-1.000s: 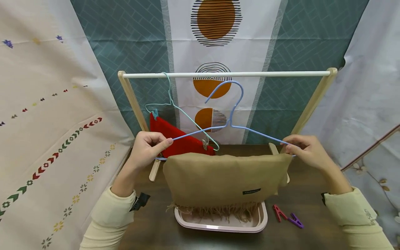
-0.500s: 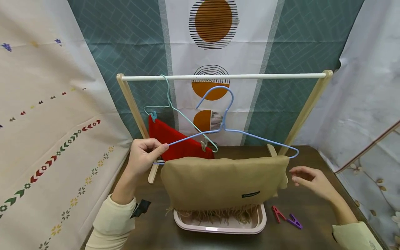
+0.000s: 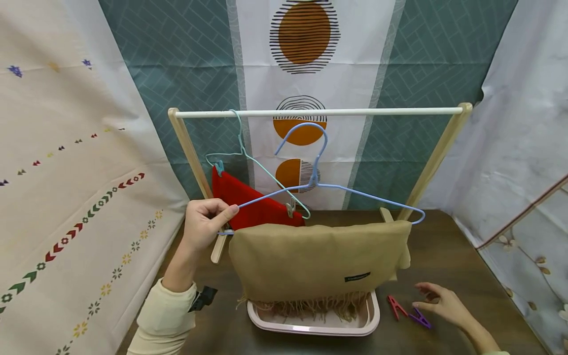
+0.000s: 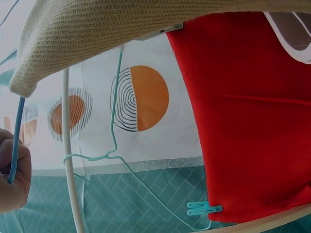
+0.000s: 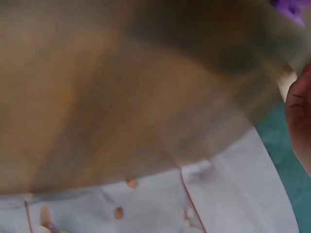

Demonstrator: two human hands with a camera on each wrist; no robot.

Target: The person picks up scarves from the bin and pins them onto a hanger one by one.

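In the head view my left hand pinches the left end of a blue clothes hanger. A tan fringed scarf with a dark label drapes over the hanger's lower bar, its fringe hanging over a pale pink basin. My right hand, fingers loosely bent and holding nothing, is low over the table beside a purple clothespin. A red clothespin lies just left of that one. The left wrist view catches the left hand on the blue wire and the scarf's underside.
A drying rack with a white rod and wooden legs stands behind. From it hangs a mint hanger with a red cloth, clipped by a teal clothespin. Patterned fabric walls surround the dark wooden table.
My right hand has let go of the hanger's right end and dropped down to the clothespins. The left hand keeps its pinch, and the hanger has shifted slightly left and down.
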